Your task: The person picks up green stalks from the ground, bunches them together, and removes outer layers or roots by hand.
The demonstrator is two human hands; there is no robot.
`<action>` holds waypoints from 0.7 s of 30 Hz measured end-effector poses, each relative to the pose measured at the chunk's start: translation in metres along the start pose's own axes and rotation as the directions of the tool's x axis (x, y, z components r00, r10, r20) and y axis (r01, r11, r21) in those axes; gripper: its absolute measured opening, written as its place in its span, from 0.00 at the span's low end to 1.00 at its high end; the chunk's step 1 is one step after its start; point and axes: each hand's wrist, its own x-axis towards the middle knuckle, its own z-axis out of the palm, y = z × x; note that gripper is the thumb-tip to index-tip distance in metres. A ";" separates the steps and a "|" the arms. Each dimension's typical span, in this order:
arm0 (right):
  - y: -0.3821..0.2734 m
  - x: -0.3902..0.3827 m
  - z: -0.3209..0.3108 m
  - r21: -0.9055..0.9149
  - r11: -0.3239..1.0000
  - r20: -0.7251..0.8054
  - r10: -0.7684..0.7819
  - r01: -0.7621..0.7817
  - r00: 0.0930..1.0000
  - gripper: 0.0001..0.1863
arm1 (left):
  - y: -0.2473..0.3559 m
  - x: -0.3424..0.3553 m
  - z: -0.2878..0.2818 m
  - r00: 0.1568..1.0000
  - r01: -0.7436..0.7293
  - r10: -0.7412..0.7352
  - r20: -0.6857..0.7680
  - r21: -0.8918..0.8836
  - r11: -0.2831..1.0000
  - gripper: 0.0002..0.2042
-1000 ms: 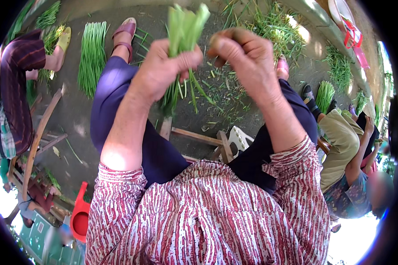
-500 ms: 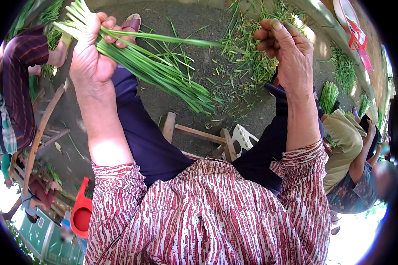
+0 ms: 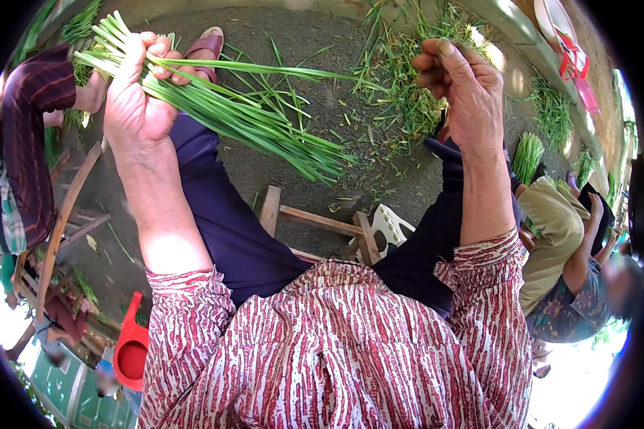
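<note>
The left hand (image 3: 137,93) is gripping a bunch of green chives (image 3: 222,114), its fingers (image 3: 157,53) wrapped tight around the pale stem ends while the leaves are fanning out above the wooden stool (image 3: 315,222). The right hand (image 3: 465,93) is hovering apart from the bunch, its fingers curled inward, possibly pinching a thin scrap, though that is hard to make out. Green trimmings (image 3: 401,93) are lying on the ground beyond the stool.

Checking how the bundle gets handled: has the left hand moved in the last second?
Yes. The left hand, gripping the green stalks, went from above the wooden stool out to the left, over the left knee.
</note>
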 end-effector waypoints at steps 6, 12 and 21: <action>0.002 0.001 -0.001 -0.046 0.999 0.019 0.005 -0.005 1.000 0.13 | 0.004 -0.001 -0.002 1.000 0.001 -0.001 0.002 -0.021 1.000 0.06; 0.026 0.002 -0.006 -0.551 0.814 0.261 -0.043 0.185 0.965 0.15 | 0.008 0.000 -0.006 1.000 0.017 -0.018 -0.023 -0.043 0.999 0.06; 0.032 -0.003 0.007 -0.812 0.583 0.254 0.330 0.016 0.909 0.12 | 0.012 -0.004 -0.008 1.000 -0.015 0.015 0.001 -0.012 1.000 0.06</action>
